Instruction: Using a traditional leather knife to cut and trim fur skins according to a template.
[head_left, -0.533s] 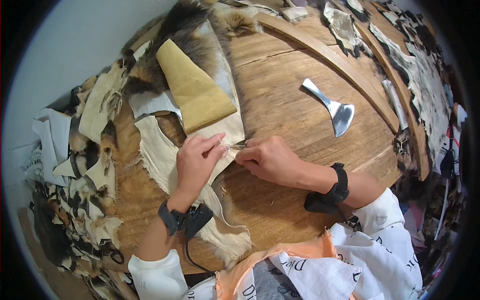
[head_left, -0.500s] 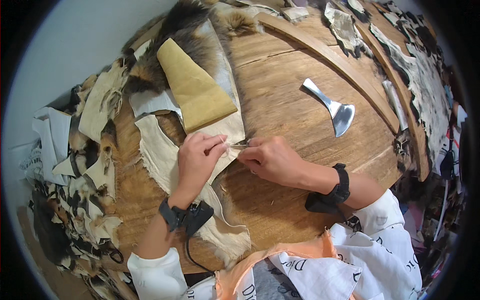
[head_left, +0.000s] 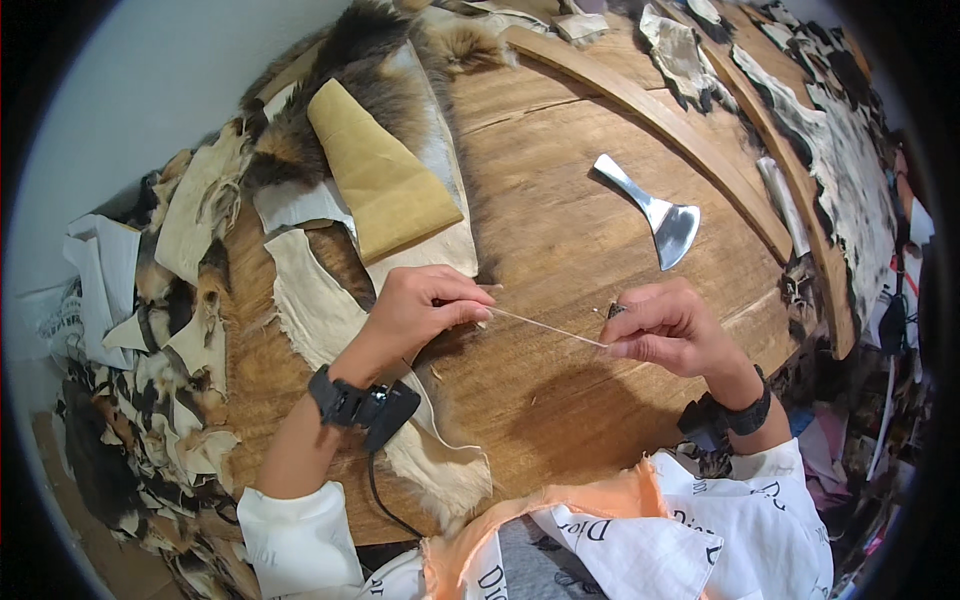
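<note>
A pale thread [head_left: 548, 325] runs taut between my two hands over the table. My left hand [head_left: 425, 310] is closed, thumb and forefinger pinching the thread's left end; whether hide edge is caught there too, I cannot tell. My right hand [head_left: 665, 325] is closed on the other end, with a small dark band at its forefinger. Beneath and beyond the left hand lies a fur pelt [head_left: 420, 258], skin side up, fur showing along its right edge. A folded tan paper sheet [head_left: 388, 180] rests on it. Left of that hand is a cream hide strip [head_left: 310, 300].
A metal axe-shaped blade [head_left: 665, 222] lies beyond my right hand. Long wooden strips [head_left: 650, 125] cross the far right, beside a black-and-white hide [head_left: 850, 170]. Hide scraps [head_left: 180, 390] are heaped at the left. The wooden table [head_left: 560, 430] ends near my lap.
My right hand has moved right, away from the left, drawing the thread out long between them. My left hand has shifted slightly right and risen off the pelt's lower corner.
</note>
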